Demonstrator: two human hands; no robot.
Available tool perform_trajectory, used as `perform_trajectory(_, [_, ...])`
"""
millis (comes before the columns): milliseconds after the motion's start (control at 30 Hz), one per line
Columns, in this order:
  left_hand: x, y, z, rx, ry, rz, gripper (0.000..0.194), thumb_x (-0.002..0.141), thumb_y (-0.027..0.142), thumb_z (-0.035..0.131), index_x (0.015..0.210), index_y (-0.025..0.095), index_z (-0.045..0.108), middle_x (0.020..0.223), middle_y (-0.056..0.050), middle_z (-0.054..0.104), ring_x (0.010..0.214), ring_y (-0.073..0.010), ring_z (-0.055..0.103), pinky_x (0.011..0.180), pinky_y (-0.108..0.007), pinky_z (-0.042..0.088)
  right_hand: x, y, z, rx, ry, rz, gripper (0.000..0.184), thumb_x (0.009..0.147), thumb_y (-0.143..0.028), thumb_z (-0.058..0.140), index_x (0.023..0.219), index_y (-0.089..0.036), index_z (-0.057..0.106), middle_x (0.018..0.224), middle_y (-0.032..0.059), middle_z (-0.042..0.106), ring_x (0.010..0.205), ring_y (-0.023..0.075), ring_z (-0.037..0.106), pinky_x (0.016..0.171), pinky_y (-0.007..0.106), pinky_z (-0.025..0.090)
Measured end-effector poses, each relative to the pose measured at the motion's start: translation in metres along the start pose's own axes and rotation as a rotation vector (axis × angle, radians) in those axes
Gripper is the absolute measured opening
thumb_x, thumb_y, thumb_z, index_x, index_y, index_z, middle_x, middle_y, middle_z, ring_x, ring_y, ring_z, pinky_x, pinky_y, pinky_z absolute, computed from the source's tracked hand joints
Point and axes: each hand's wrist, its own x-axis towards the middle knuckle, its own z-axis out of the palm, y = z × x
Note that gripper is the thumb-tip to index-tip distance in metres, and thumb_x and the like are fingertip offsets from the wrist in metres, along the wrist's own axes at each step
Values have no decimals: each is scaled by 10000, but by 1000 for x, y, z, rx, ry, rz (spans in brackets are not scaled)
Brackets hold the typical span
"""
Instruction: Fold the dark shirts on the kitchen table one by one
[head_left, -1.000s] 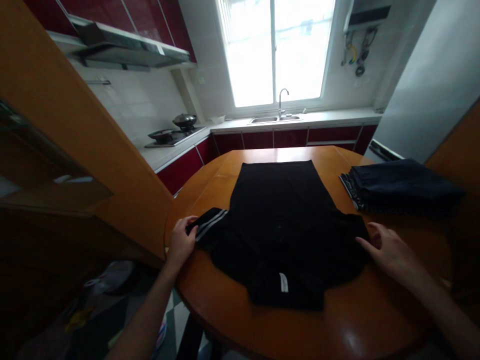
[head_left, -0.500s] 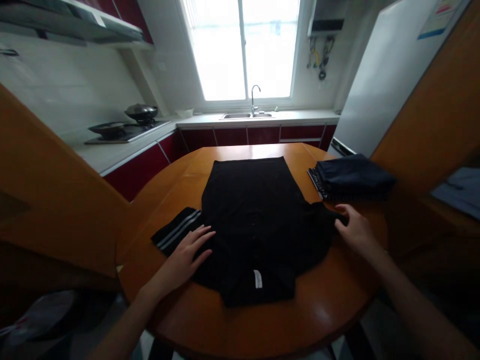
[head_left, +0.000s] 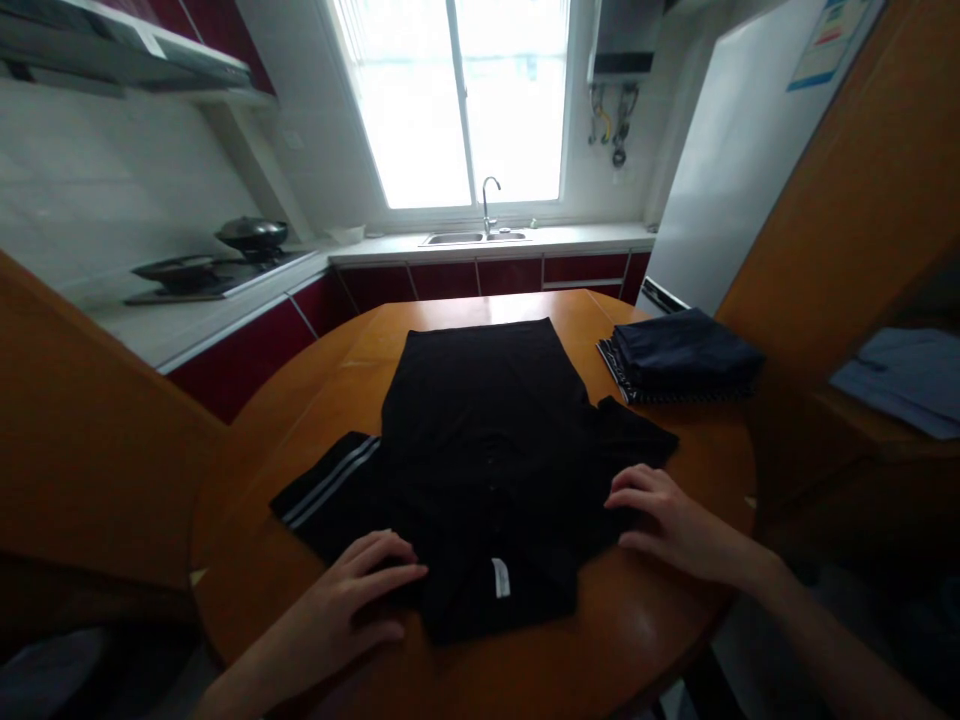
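Note:
A black short-sleeved shirt point(head_left: 487, 430) lies spread out on the round wooden table point(head_left: 645, 620), its collar towards me and its hem at the far side. Two pale stripes run across its left sleeve, and a white label shows inside the collar. My left hand point(head_left: 360, 590) is at the left shoulder beside the collar, fingers stretched out over the cloth. At the right shoulder, below the right sleeve, my right hand point(head_left: 667, 520) has its fingers apart and slightly bent, with no cloth gripped. Whether its fingertips touch the shirt is hard to tell.
Folded dark clothes point(head_left: 682, 350) are stacked on the table's right side. Beyond the table runs a counter with a sink point(head_left: 457, 238) and a tap. A wok point(head_left: 251, 235) and a pan stand on the stove at left; a fridge point(head_left: 750, 150) stands at right.
My right hand has let go of the right sleeve, which now lies spread, and has moved left to the shoulder. My left hand has moved nearer to me, from the sleeve towards the collar.

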Motion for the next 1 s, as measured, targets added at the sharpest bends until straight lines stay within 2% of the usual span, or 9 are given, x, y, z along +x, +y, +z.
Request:
perform_trajectory(133, [5, 7, 2, -53, 26, 27, 176, 943, 239, 606, 1034, 315, 736, 955, -19, 703, 907, -173, 642, 845, -254, 532, -2, -15, 11, -86, -32, -20, 118, 935, -162, 559, 975, -227, 649, 1049, 65, 634, 969, 230, 561, 869, 402, 454])
perform_trajectory(233, [8, 12, -3, -135, -18, -11, 200, 970, 200, 526, 908, 262, 705, 900, -14, 692, 833, -151, 638, 758, -212, 517, 0, -24, 12, -99, -86, -45, 180, 950, -108, 486, 907, -212, 626, 959, 55, 643, 909, 217, 563, 843, 391, 443])
perform_trajectory(367, [8, 15, -26, -256, -214, -54, 159, 944, 220, 563, 903, 261, 712, 904, -10, 693, 822, -146, 656, 742, -206, 516, 3, -36, -7, 73, -248, -54, 87, 933, -208, 595, 859, -221, 640, 939, 27, 646, 885, 183, 595, 804, 319, 466])
perform_trajectory(433, [18, 4, -44, -286, -253, -91, 156, 948, 290, 575, 950, 263, 728, 913, -15, 703, 826, -157, 664, 751, -222, 520, 15, -33, -20, 136, -255, -36, 103, 931, -291, 619, 864, -227, 665, 923, 22, 657, 842, 168, 611, 757, 289, 477])
perform_trajectory(500, [38, -19, -61, -277, -178, -178, 220, 963, 372, 547, 988, 257, 734, 942, -24, 716, 854, -179, 669, 788, -258, 525, 41, -18, -29, 136, -146, 9, 135, 935, -328, 601, 911, -228, 688, 889, 24, 674, 774, 163, 616, 715, 285, 482])
perform_trajectory(533, [52, -36, -69, -257, -72, -236, 251, 944, 423, 562, 988, 248, 736, 937, -28, 723, 858, -195, 672, 797, -279, 527, 59, -7, -33, 121, -67, 36, 146, 926, -333, 602, 942, -222, 696, 870, 27, 684, 749, 166, 616, 698, 288, 483])
perform_trajectory(700, [138, -146, -91, -247, 359, -548, 329, 768, 464, 708, 914, 170, 720, 909, -71, 729, 812, -212, 670, 786, -313, 514, 178, 67, -32, 73, 229, 329, 129, 839, -203, 626, 918, -159, 718, 813, 45, 729, 744, 173, 662, 699, 265, 489])
perform_trajectory(833, [195, -215, -88, -363, 453, -816, 301, 653, 341, 794, 842, 134, 683, 840, -74, 709, 764, -184, 630, 722, -284, 480, 259, 117, -26, 33, 289, 568, 168, 790, -139, 656, 941, -104, 720, 906, 104, 740, 812, 190, 674, 754, 275, 490])
perform_trajectory(1000, [249, -267, -70, -413, 468, -916, 370, 622, 284, 844, 874, 102, 643, 805, -75, 677, 739, -164, 577, 702, -285, 446, 321, 164, -14, 27, 374, 666, 159, 745, -114, 684, 898, -72, 693, 936, 166, 709, 940, 267, 669, 848, 361, 491])
